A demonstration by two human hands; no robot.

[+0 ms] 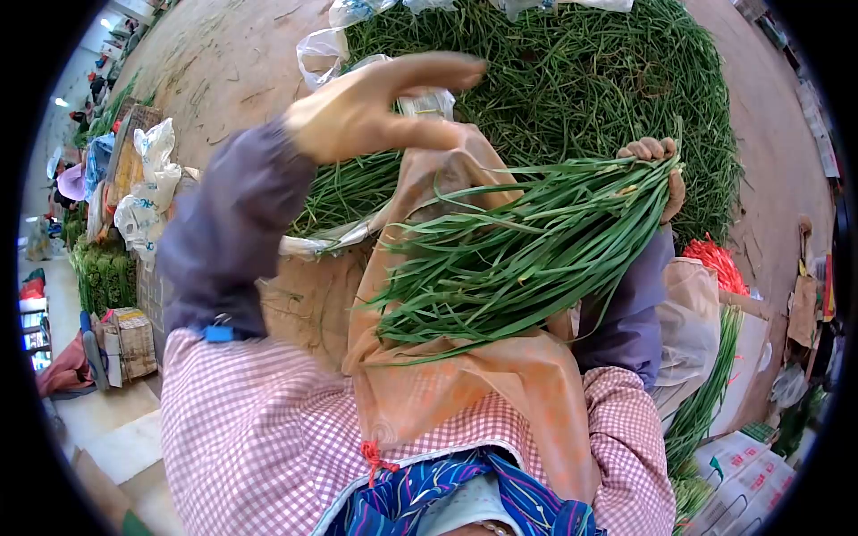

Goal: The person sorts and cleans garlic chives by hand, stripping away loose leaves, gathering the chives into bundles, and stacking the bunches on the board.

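Right grip [651, 150] clenched round slender green stalks [536, 237]; left grip [366, 109] released, spread wide; wrinkled translucent apron [447, 393].

You'd find open air outside the left grip [371, 105], above the floor [223, 62]. Inward, long leaves [527, 255] fanning from the right grip [660, 165] bar the middle; ahead, heaped greens [572, 85] block any low pass, and a translucent bag [690, 317] crowds the right sleeve [633, 335].

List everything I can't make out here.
Head view: the left hand, finger detail lost to blur.
Head view: the right hand, palm hidden by the bundle of green leaves.
Head view: the pile of greens, far end cut off by the top edge.
Head view: the white boxes, print too small to read.
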